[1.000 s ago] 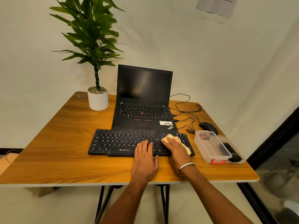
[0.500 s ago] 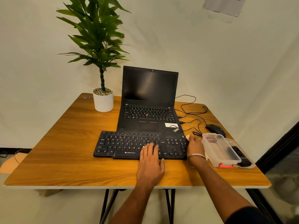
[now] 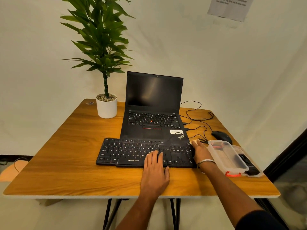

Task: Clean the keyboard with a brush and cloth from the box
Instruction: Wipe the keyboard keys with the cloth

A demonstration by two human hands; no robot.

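Note:
A black keyboard [image 3: 132,151] lies on the wooden table [image 3: 69,163] in front of an open laptop [image 3: 153,113]. My left hand [image 3: 155,171] rests flat on the keyboard's front edge, fingers spread over the keys. My right hand [image 3: 201,152] is at the keyboard's right end, closed over a pale cloth [image 3: 194,142] of which only a small tip shows past the fingers. A clear plastic box [image 3: 227,156] with a red latch stands just right of that hand. No brush can be made out.
The box's lid [image 3: 254,168] lies under and beside the box, with a dark item on it. A black mouse [image 3: 221,136] and tangled cables [image 3: 197,120] sit behind the box. A potted plant [image 3: 106,105] stands at the back left. The table's right edge is close.
My right hand slid the cloth from the number pad off to the keyboard's right end beside the box. The left hand stayed on the keyboard. The camera shifted a little.

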